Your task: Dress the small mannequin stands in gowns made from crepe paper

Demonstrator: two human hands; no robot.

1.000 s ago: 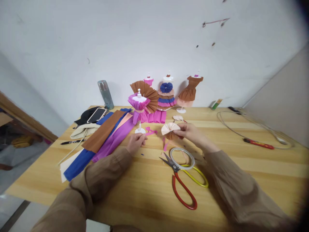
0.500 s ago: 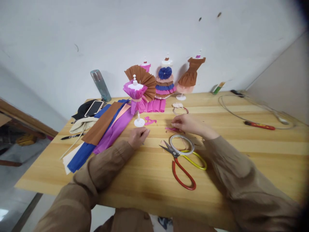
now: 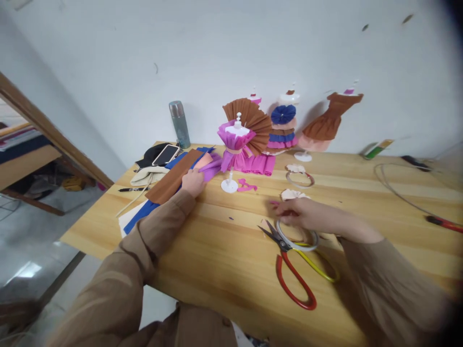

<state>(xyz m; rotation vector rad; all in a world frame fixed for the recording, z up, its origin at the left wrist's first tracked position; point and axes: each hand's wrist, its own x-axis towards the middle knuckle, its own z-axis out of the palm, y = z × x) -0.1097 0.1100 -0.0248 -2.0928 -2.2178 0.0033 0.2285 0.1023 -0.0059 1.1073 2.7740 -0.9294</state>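
Observation:
My left hand [image 3: 193, 183] lies on the pile of paper strips, its fingers closed on the purple crepe paper [image 3: 211, 167]. Beneath it are a brown strip [image 3: 173, 180] and a blue strip [image 3: 142, 214]. My right hand [image 3: 302, 213] is just above the tape roll [image 3: 314, 246], fingers curled by a small pink scrap [image 3: 275, 203]; what they hold, if anything, is hidden. Open-bladed scissors [image 3: 284, 245] with red and yellow handles lie below it. Between the hands stands a small mannequin [image 3: 238, 126] in a purple paper dress, with a brown pleated fan [image 3: 255, 118] behind.
More dressed mannequins stand along the wall, one in a brown dress [image 3: 331, 118]. At the back left are a flask [image 3: 180, 125], a phone [image 3: 166, 155] and a pen [image 3: 132, 189]. A cable [image 3: 392, 190] and a red-handled tool [image 3: 444, 223] lie on the right.
My left hand has moved left and away from me onto the purple paper. My right hand has come nearer, over the tape roll. The view has turned left.

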